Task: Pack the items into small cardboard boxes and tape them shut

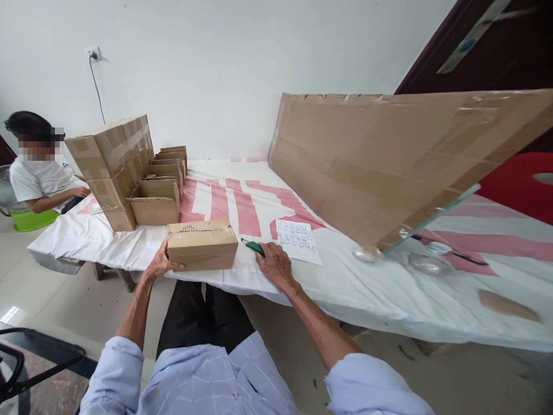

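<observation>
A small brown cardboard box (203,253) lies at the front edge of the cloth-covered table, a ragged strip along its top. My left hand (161,262) grips its left end, thumb on the near face; the other fingers are partly hidden. To the right of the box, my right hand (276,265) is closed around a green-handled utility knife (254,246), palm down close to the cloth. The knife's tip points left toward the box, apart from it. Just beyond my right hand lies a white sheet (298,239) with rows of small drawn marks.
Stacked closed boxes (114,173) and several open-topped boxes (155,202) stand at the left. A large cardboard panel (367,161) leans at the right, with plastic-wrapped items (430,265) near its base. Another person (43,178) sits beyond the left end of the table.
</observation>
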`<control>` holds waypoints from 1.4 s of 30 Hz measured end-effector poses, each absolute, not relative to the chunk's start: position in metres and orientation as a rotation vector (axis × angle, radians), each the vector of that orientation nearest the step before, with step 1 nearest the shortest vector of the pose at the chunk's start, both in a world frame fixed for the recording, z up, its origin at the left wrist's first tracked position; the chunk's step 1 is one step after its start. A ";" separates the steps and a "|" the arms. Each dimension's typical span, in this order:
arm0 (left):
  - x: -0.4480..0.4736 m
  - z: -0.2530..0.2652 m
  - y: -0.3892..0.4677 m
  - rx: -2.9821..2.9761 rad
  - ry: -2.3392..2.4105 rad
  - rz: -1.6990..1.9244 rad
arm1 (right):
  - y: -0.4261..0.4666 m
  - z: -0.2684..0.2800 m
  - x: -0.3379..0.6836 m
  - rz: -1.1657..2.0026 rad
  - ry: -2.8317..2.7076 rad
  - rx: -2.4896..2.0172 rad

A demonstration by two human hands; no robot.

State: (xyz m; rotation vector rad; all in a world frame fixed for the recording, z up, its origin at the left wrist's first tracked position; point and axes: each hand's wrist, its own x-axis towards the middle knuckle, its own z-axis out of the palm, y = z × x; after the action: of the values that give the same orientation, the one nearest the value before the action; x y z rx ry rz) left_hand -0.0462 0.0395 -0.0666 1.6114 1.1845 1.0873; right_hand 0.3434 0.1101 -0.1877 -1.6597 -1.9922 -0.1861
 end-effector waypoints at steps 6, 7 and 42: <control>-0.047 -0.069 0.040 1.596 1.189 1.097 | 0.110 -0.187 0.343 -0.185 -1.988 -1.667; -0.047 -0.069 0.040 1.597 1.188 1.097 | 0.110 -0.188 0.343 -0.185 -1.992 -1.671; -0.049 -0.083 0.041 1.622 1.143 1.146 | 0.113 -0.192 0.342 -0.214 -1.991 -1.665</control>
State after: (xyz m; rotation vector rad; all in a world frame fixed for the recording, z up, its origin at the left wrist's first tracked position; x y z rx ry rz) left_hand -0.0491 0.0409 -0.0835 1.6220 1.1431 1.1460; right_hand 0.3424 0.1135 -0.1920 -1.6650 -1.9914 -0.2135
